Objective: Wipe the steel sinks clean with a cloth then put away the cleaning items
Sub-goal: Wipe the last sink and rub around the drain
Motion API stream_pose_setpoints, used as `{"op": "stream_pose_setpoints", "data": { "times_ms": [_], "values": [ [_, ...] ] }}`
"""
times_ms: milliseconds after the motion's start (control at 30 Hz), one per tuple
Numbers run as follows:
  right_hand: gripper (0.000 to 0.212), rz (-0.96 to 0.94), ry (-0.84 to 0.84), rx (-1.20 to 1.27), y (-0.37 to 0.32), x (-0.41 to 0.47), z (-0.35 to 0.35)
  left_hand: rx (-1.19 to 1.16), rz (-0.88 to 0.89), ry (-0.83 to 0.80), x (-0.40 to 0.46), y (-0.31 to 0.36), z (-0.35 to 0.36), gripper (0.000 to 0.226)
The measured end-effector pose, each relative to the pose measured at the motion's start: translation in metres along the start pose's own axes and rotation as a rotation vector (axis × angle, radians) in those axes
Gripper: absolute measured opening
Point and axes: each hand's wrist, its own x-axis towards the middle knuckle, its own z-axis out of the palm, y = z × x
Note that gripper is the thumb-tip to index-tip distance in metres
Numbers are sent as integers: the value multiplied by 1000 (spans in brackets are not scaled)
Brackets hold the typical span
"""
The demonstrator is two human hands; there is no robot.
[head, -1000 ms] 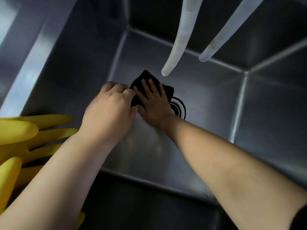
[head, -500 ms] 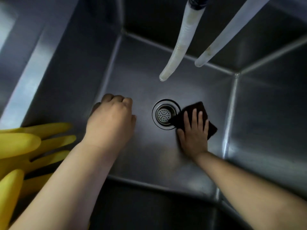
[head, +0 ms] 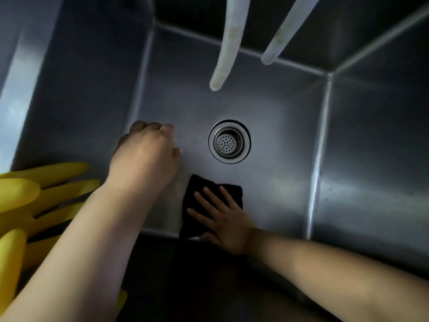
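Item: steel sink [head: 362, 159], deep basin, seen from above. You are leaning both bare arms down into it.

Right hand [head: 224, 223]: you are pressing it flat on the black cloth [head: 193, 194], fingers [head: 204, 197] straight and spread apart, not curled round the fabric. The cloth is lying on the sink floor at its near edge, just this side of the drain [head: 229, 141] and apart from it; its near end is running into the corner where the floor meets the near wall.

Left hand [head: 145, 159]: you are holding it beside the left wall, left of the drain, fingers curled under (what they are touching, if anything, is hidden beneath the knuckles, so it is probably resting there and holding nothing).

Also present: two pale hoses [head: 226, 47] hanging from above, their open ends hovering over the basin floor behind the drain. Yellow rubber gloves [head: 30, 198] are lying at the left, by your left forearm.
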Motion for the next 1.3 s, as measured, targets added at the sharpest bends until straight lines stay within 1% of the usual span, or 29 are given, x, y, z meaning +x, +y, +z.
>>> {"op": "stream_pose_setpoints", "data": {
  "times_ms": [67, 133, 167, 267, 400, 567, 667, 767, 900, 1033, 1100, 1167, 1300],
  "values": [
    [63, -63, 33, -34, 16, -19, 4, 1, -6, -2, 0, -1, 0, 35],
    [64, -54, 73, -78, 36, -35, 4, 6, -3, 0, 0, 0, 0, 35],
    [66, -13, 88, -105, 47, -39, 3, 9, 2, 3, 0, 0, 0, 35],
    [75, 195, 87, -116, 85, -42, -4, 5, 11, 14, 0, 1, 3, 34],
    [70, 440, 55, -30, 146, -23, -20, -29, 56, 20, 0, 4, 9, 37],
    [68, 752, 30, 50, 229, 23, -47, -66, 92, 28, -1, 10, 12, 38],
    [67, 867, 48, 86, 267, 45, -59, -29, 86, 17, 0, 7, 13, 36],
    [67, 920, 32, 114, 282, 51, -63, -20, 75, 7, 1, 6, 13, 35],
    [67, 1050, 75, 178, 254, 34, -52, -34, 62, -1, 0, 8, 12, 35],
    [68, 1138, 150, 221, 185, -4, -28, -32, 73, -14, -1, 9, 9, 38],
    [68, 1225, 181, 247, 141, -14, -18, -34, 80, -27, -1, 10, 9, 38],
    [69, 1379, 186, 306, 98, -14, -13, -48, 90, -33, -2, 12, 8, 39],
    [72, 1793, 179, 646, 25, 17, -13, -87, 74, -37, -4, 15, 6, 43]
  ]
}}
